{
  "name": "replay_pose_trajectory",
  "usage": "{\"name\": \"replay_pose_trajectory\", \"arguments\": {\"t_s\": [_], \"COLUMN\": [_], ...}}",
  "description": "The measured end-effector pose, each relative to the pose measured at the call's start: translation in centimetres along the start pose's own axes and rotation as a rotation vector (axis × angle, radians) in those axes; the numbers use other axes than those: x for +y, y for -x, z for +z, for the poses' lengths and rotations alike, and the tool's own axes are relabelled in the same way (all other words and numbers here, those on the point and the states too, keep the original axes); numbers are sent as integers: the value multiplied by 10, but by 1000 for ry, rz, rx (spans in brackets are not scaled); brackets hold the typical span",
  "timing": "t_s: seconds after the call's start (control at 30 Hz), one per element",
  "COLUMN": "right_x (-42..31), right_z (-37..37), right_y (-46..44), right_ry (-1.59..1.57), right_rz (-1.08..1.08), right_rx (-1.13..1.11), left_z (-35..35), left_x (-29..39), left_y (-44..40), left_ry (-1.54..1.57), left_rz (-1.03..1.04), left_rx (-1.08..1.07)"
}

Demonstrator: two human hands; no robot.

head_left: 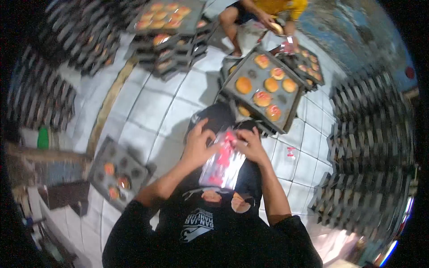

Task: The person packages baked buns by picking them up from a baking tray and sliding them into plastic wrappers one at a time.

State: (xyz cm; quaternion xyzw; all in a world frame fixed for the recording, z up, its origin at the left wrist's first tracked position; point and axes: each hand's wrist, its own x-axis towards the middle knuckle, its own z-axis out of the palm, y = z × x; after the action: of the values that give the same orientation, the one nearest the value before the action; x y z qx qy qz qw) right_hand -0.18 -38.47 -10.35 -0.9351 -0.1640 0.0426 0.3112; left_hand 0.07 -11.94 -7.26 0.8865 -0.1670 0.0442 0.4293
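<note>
A clear plastic bag with red print (224,156) lies over my lap, shiny and slightly blurred. My left hand (199,145) has its thumb and fingers curled at the bag's upper left edge. On the other side, my right hand (250,144) pinches the upper right edge. Whether a bun is inside the bag I cannot make out. Just beyond my knees, a dark baking tray (286,100) holds several round golden buns (262,98), some with red markings on top; it rests on other trays.
Across from me sits a person in a yellow shirt (290,8), holding a bun and a plastic wrapper. Stacked trays (163,51) with buns stand at the upper left. A tray (119,172) with a few buns is on the left floor. Tall tray stacks (371,120) line the right.
</note>
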Motion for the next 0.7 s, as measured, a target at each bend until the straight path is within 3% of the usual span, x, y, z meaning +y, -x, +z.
{"name": "replay_pose_trajectory", "arguments": {"t_s": [0.07, 0.13, 0.17, 0.2, 0.27, 0.37, 0.47, 0.57, 0.63, 0.7], "right_x": [-26, -38, -48, -48, -59, -53, -75, -94, -97, -101], "right_z": [-22, -36, -49, -48, -59, -32, -33, -62, -84, -89], "right_y": [4, 9, 9, 9, -2, -8, 10, 45, 52, 62], "right_ry": [-421, -575, -560, -564, -344, -94, 148, 7, -163, -175], "right_rz": [276, 265, 277, 158, 185, 40, -175, -125, -84, -65], "right_rx": [15, 55, -6, 8, -214, -187, 328, 191, -20, 76], "left_z": [13, 12, 7, -1, -8, -14, -13, -21, -24, -30], "left_x": [-12, -20, -6, 19, 35, 28, 21, 27, 37, 70], "left_y": [0, 6, 11, 18, 17, 18, 24, 26, 31, 17], "left_ry": [24, 374, 477, 583, 417, -434, -427, -251, -4, 560], "left_rz": [163, 68, 2, -64, -23, 337, 384, 479, 280, -273], "left_rx": [-13, -160, -86, -13, 13, -111, -84, -80, -219, -401]}}
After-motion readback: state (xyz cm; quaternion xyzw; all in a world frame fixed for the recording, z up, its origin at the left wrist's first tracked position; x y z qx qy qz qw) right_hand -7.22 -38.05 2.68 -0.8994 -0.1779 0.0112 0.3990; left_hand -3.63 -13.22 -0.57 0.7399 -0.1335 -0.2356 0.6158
